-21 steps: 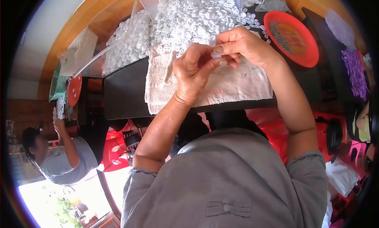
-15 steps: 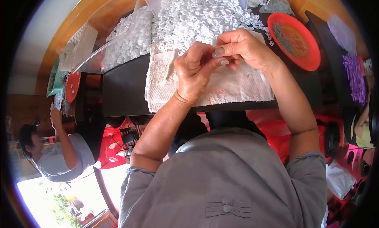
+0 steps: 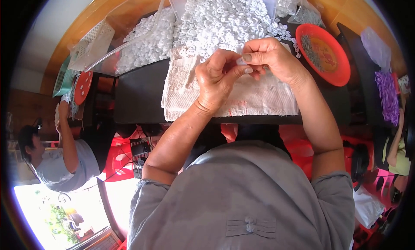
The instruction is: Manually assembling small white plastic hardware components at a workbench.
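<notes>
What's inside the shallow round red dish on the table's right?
The red dish holds a loose heap of thin grey pieces, mostly along its left side. Its orange middle shows; anything beneath the heap is covered.

The left hand point(image 3: 215, 80) and right hand point(image 3: 279, 62) meet above a pale cloth point(image 3: 263, 99), apparently pinching a small white piece point(image 3: 240, 61), largely hidden. On the far side spreads a white heap point(image 3: 225, 17); far right sits a red plate point(image 3: 344, 75).
</notes>
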